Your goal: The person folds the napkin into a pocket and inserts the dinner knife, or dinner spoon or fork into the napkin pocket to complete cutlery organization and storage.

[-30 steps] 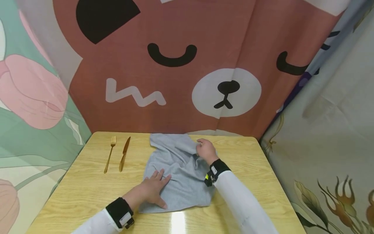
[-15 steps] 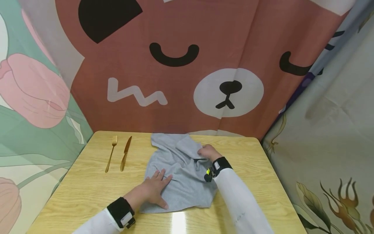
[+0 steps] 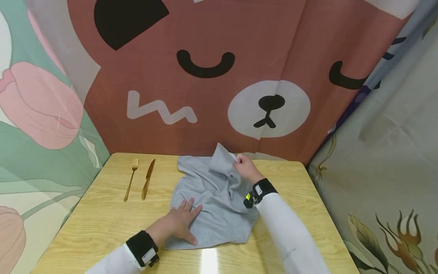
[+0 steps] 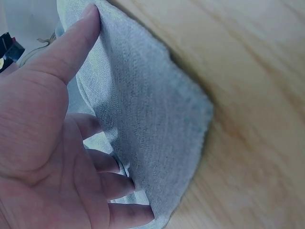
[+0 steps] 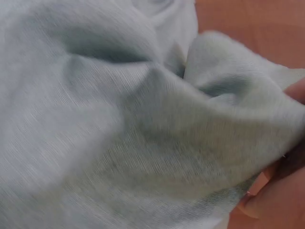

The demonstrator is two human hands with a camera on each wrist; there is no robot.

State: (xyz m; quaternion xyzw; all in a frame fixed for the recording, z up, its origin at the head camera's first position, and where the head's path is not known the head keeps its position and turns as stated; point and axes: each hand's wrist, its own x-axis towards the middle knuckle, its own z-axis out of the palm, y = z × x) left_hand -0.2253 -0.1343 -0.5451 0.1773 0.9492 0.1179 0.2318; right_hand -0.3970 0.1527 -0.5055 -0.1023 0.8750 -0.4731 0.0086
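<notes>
I see the right hand pinch the cloth by a raised flap; the rest lies wrinkled on the table. The left hand rests on it, fingers spread; if this pressure is weak, pulling may drag everything.

In the head view, the left hand hides a part of the cloth; the bottom edge cuts both sleeves and the table; the label at the left wrist is too small for reading; in the left wrist view, the table is blurred; in the right wrist view, the right hand is cut by the right edge and partly covered by cloth.
</notes>
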